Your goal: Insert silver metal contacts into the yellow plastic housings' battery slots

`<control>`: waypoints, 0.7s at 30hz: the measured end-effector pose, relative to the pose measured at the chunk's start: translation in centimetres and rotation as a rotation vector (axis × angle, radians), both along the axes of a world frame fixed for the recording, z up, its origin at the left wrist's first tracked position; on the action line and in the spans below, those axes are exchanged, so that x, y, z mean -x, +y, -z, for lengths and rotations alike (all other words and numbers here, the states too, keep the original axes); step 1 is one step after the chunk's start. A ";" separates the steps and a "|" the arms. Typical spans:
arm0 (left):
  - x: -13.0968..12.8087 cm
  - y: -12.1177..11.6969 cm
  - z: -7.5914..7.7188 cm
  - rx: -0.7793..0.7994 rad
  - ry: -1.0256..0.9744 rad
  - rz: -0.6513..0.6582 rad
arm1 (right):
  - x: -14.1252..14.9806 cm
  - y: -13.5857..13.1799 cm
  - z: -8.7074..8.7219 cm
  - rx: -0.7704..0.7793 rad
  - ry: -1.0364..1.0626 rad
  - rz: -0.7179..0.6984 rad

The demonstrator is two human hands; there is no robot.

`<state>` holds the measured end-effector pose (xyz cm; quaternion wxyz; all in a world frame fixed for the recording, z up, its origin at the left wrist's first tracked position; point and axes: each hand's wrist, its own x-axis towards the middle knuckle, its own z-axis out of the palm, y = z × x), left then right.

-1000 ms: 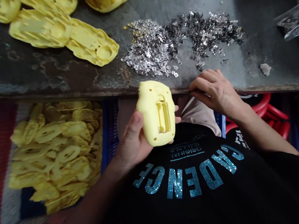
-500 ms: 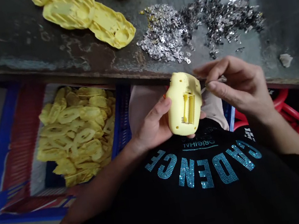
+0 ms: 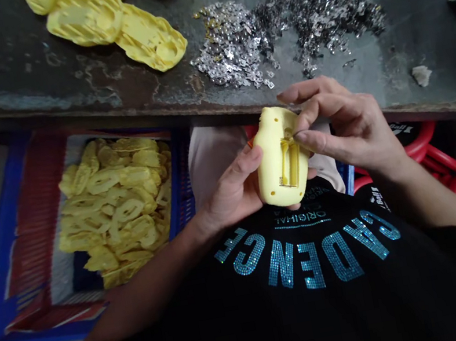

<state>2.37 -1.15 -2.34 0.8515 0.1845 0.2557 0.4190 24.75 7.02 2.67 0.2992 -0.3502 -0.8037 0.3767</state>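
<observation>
L hand cups yellow casing, R hand pinches its slot (nearly shut)

One left hand and one right hand share a single yellow plastic casing. Five more casings lie on the workbench, above one blue crate.
</observation>
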 end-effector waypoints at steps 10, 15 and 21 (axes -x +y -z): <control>-0.3 -0.3 -0.2 0.042 0.046 -0.015 | 0.0 -0.1 -1.0 -0.227 -0.215 -0.041; -0.7 -0.5 0.1 0.080 0.129 -0.171 | 0.5 -1.1 -0.9 -0.378 -0.278 0.011; -0.9 -0.8 0.8 0.079 0.098 -0.172 | 0.4 -2.4 0.1 -0.430 -0.218 0.101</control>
